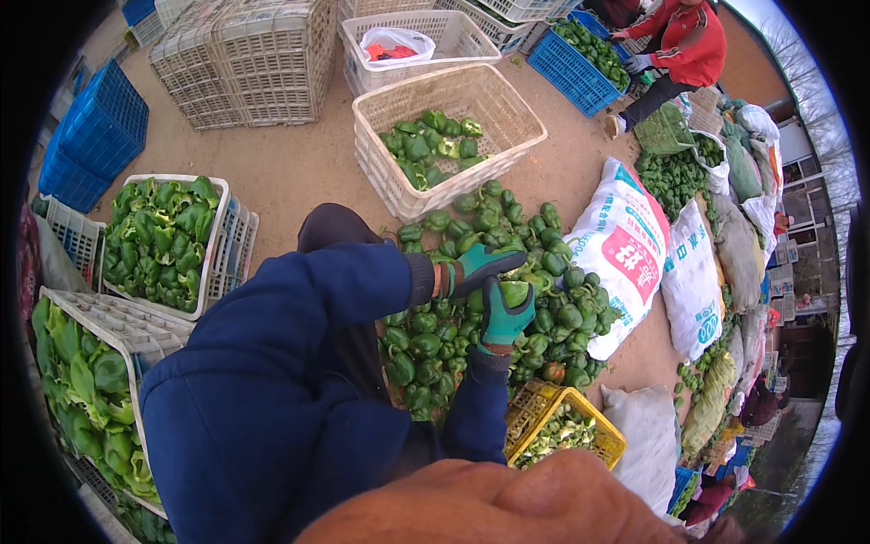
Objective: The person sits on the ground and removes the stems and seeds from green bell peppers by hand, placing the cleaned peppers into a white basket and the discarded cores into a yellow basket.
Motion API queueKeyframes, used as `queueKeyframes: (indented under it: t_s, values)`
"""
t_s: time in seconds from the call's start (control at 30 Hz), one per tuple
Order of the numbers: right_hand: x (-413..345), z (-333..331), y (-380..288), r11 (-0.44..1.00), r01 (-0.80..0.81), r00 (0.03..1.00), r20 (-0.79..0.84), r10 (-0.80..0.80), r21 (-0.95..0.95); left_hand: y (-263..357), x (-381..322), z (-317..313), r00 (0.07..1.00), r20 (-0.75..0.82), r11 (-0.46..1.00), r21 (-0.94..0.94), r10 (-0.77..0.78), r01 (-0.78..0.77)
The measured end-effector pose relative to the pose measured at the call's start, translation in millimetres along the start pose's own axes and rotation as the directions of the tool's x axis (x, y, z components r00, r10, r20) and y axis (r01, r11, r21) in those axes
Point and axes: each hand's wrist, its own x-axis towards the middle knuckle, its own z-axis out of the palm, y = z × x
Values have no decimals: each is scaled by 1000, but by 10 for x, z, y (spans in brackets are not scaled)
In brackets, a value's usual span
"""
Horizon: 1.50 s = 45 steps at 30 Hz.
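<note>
My left hand (484, 266), in a green and black work glove, reaches over a heap of green bell peppers (425, 343) with its fingers extended against a pepper. My right hand (506, 314), gloved the same way, grips that green bell pepper (516, 293) from below. The two hands meet at the pepper, and the gloves hide part of it. Whether a tool is in the left hand cannot be told. Beyond the heap stands a beige plastic crate (448, 136) partly filled with green peppers. A yellow crate (578, 415) near my right sleeve holds pale green pepper scraps.
White crates of peppers (221, 251) stand at left, beside blue crates (95, 136). Stacked beige crates (265, 68) are at the back. Printed white sacks (618, 251) and a plain sack (642, 435) lie at right. A person in red (693, 47) works by a blue crate (578, 75).
</note>
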Motion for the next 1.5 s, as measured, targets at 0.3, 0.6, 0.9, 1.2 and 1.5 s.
queueKeyframes:
  t_s: [0.3, 0.6, 0.9, 1.2, 1.5]
  values:
    - [56, 4, -377, 891, 121, 972, -233, -18, 438, 698, 235, -464, 954, 270, 717, -639, -127, 277]
    - [1328, 354, -596, 950, 311, 859, 420, -292, 25, 875, 55, -505, 967, 247, 706, -673, -68, 221]
    - [554, 7, -213, 772, 543, 801, 480, -357, -332, 672, -88, -369, 893, 449, 887, 401, 27, -229]
    - [434, -1614, 509, 605, 156, 935, -81, -346, -781, 677, 101, -280, 978, -204, 707, 697, 35, 120]
    - [-906, -3680, 821, -349, -398, 915, -396, -80, -848, 1066, 716, -1129, 793, -199, 437, 894, 576, -93]
